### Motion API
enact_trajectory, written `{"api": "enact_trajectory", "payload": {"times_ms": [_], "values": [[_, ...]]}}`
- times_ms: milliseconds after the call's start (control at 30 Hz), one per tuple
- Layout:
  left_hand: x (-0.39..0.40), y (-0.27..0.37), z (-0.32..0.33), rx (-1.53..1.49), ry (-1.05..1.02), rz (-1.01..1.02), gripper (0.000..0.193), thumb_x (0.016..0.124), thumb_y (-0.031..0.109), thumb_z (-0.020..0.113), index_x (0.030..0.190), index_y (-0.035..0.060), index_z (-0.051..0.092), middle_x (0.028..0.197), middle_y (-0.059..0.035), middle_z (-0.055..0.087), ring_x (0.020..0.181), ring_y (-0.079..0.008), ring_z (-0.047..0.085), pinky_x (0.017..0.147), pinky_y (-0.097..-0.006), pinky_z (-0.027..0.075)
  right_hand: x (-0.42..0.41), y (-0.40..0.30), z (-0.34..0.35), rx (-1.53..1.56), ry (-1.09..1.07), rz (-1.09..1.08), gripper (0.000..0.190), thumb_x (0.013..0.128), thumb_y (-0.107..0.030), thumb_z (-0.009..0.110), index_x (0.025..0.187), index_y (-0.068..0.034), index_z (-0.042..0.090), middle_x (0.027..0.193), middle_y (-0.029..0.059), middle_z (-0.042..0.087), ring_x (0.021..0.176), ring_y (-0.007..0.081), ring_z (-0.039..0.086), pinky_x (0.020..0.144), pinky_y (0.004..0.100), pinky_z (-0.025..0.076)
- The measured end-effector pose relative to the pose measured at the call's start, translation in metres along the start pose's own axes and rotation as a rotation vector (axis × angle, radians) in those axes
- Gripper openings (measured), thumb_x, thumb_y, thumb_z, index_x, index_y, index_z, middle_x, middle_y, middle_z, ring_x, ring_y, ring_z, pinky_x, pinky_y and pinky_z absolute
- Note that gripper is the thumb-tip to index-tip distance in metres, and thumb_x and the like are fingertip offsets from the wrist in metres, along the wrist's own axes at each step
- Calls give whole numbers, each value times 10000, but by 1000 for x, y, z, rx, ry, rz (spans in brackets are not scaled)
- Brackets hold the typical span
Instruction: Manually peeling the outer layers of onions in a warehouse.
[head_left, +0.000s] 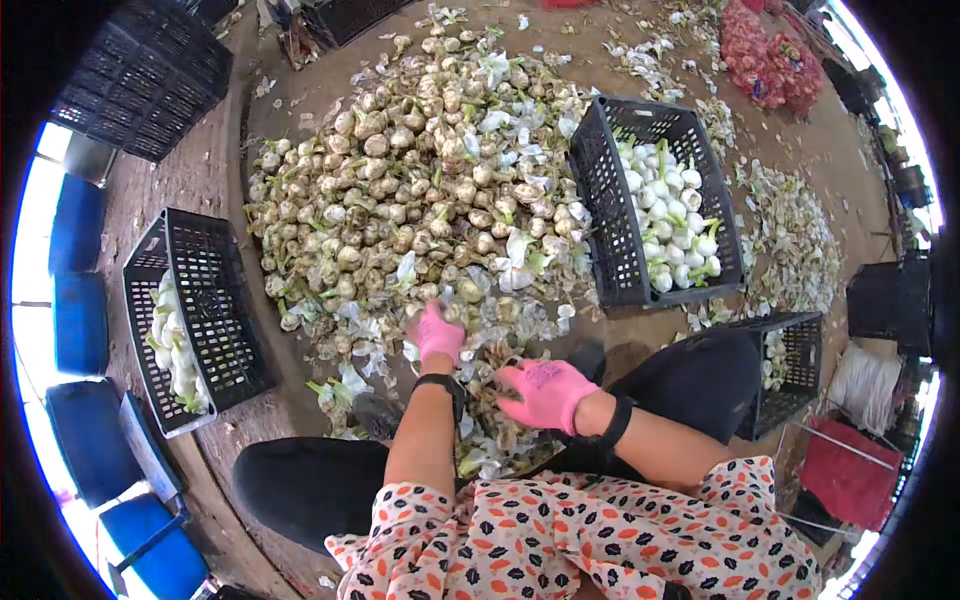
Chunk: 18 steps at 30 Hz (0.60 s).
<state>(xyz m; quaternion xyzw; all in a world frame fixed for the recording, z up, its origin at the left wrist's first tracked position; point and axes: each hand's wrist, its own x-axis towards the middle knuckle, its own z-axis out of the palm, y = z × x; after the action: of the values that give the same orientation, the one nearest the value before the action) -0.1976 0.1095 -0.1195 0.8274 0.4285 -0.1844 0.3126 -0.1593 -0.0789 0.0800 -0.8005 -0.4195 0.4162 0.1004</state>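
A large pile of dirty, unpeeled garlic or onion bulbs lies on the ground before me, mixed with loose papery skins. My left hand, in a pink glove, reaches into the near edge of this pile. Its fingertips are down among the bulbs, and whether they grip one is hidden. Closer to my body on the right, my right hand, also pink-gloved, has its fingers bent above peeled-off skins and leaves. I cannot make out anything held in it.
At the pile's right stands a black plastic crate of clean white bulbs. Another crate with white bulbs is at left; a third crate sits beside my right knee. Stacked crates and red mesh sacks stand farther off.
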Motion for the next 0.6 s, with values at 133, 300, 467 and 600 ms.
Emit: {"api": "enact_trajectory", "payload": {"times_ms": [133,300,467,600], "values": [[-21,24,-35,-1072,120,172,385,726,-60,567,1092,32,489,995,-134,528,935,-265,554,810,-333,478,12,11,-15,127,87,106,521,881,-435,505,1253,-71,521,1141,210,604,997,348,614,848,414,491],[-72,71,-110,-758,225,760,470,693,-71,542,1151,26,506,1060,-154,566,899,-311,603,815,-357,496,31,6,-38,809,512,12,532,900,-412,563,1290,-56,501,1120,152,629,851,257,654,749,330,527],[-143,88,-175,-242,269,981,565,705,-30,541,1260,69,499,1130,-168,613,1041,-360,590,886,-405,484,22,-18,-65,1284,278,-169,556,921,-464,560,1244,-15,501,969,34,627,738,96,608,612,224,482],[-174,73,-208,-7,254,912,608,689,3,582,1280,131,520,1115,-143,627,1076,-317,578,929,-402,432,11,-29,-71,1226,306,-205,525,874,-410,625,1148,23,513,916,49,601,709,96,588,593,220,468]]}}
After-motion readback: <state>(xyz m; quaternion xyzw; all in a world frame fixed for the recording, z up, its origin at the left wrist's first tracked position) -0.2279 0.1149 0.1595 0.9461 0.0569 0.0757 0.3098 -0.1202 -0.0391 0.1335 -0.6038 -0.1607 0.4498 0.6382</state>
